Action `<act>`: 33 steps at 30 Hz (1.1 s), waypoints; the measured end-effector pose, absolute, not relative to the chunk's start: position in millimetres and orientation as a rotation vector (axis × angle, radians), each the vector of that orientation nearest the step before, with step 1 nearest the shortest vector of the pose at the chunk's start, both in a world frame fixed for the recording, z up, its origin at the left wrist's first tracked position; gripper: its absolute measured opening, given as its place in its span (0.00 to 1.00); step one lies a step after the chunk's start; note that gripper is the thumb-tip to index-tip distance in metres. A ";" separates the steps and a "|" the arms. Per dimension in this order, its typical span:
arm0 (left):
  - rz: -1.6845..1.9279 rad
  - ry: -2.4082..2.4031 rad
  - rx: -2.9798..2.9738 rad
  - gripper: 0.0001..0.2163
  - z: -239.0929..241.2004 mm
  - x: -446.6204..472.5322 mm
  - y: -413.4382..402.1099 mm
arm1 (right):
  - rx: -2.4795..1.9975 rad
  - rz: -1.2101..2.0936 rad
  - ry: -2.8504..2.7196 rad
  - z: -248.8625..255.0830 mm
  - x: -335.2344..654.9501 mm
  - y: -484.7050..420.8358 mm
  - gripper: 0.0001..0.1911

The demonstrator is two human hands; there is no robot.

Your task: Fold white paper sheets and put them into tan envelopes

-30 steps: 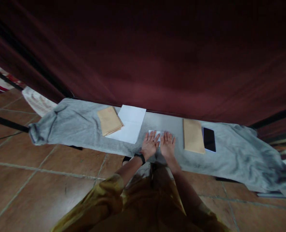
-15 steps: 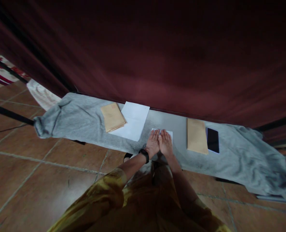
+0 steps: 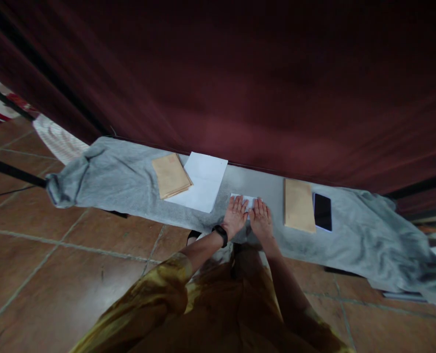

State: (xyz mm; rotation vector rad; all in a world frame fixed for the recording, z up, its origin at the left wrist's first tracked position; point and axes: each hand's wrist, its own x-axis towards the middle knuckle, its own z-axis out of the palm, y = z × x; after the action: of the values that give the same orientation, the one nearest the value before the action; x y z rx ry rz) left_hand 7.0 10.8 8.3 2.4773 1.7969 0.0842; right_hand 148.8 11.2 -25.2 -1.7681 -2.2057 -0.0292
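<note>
Well, a small white paper (image 3: pixel 250 201), maybe folded, though the hands cover most of it, lies on the soft gray cloth (image 3: pixel 122 174). The left hand (image 3: pixel 235 216) and right hand (image 3: pixel 261 220) rest flat on it, open. Farther out are smooth white sheets (image 3: pixel 206 182) under tan paper packets (image 3: pixel 171 175), a tan rectangle (image 3: pixel 299 206) and a flat, dark phone (image 3: pixel 322 212).
</note>
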 end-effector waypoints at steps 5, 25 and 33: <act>0.046 1.839 2.453 0.27 9.8 11.9 10.1 | -1.757 -0.071 -2.198 -26.3 158.2 5.5 0.29; 0.241 2.038 2.219 0.29 1.9 -15.7 13.7 | -1.796 -0.070 -2.121 -23.6 155.9 3.1 0.31; 0.265 2.045 2.239 0.24 18.5 -22.2 23.2 | -1.810 -0.061 -2.098 -23.1 154.0 3.0 0.31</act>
State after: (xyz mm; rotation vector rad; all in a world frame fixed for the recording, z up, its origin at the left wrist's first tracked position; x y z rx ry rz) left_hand -22.2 23.2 18.5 2.2394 2.0449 0.2645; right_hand 154.0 3.0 -23.1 -1.8104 -2.0975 -0.0612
